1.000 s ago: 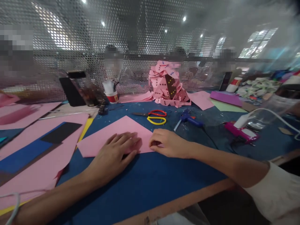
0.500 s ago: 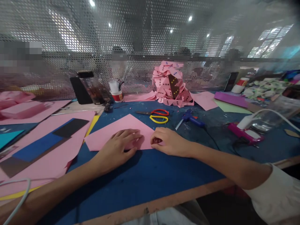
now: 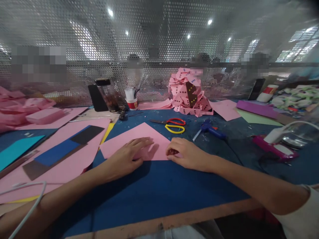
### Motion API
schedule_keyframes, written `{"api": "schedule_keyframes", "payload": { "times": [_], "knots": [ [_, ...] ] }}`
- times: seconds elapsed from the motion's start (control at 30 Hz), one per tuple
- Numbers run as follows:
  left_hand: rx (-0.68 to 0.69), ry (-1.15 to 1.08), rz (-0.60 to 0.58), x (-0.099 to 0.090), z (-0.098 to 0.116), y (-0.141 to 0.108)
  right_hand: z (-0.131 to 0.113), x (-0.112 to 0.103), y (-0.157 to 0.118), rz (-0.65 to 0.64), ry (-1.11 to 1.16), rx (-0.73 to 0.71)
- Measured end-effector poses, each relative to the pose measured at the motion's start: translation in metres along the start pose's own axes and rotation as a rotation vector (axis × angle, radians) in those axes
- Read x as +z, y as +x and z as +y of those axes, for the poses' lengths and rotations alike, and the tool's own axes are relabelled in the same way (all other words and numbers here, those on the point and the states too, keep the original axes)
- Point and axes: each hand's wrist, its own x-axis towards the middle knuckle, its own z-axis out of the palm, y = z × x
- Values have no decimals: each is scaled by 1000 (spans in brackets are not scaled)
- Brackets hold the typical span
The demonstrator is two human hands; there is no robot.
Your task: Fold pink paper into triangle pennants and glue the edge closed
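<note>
A folded sheet of pink paper (image 3: 144, 132) lies on the blue table in front of me, peak away from me and straight edge toward me. My left hand (image 3: 132, 151) is over its middle, fingers stretched out and slightly apart, casting a shadow on the sheet. At the right corner, my right hand (image 3: 185, 153) has its fingers curled and pinched on the paper's edge. Just beyond the sheet rest scissors (image 3: 175, 125) with one red and one yellow handle. To the right of them is a blue glue gun (image 3: 208, 129).
Blue and black strips lie on large pink sheets (image 3: 74, 169) at left. Behind stand a jar (image 3: 109, 96), a paper cup (image 3: 131, 103) and a pink dotted paper model (image 3: 184, 96). A magenta power strip (image 3: 274, 149) sits at right. A perforated metal screen (image 3: 159, 43) closes the back.
The view has turned a little left, so everything appears farther right. My left hand's fingers have lifted slightly over the paper; my right hand stays at its right corner.
</note>
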Motion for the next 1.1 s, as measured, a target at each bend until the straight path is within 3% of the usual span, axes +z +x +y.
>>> {"api": "schedule_keyframes", "payload": {
  "times": [0.47, 0.8, 1.1],
  "knots": [
    [51, 4, -100, -18, -33, -12, 0, -2, 0, -13, 6, 4],
    [-1, -11, -231, -43, -27, -19, -1, -3, -1, -22, 14, 0],
    [-64, -7, -275, -50, -30, -25, 2, -2, -3, -15, 20, -3]
  ]
}}
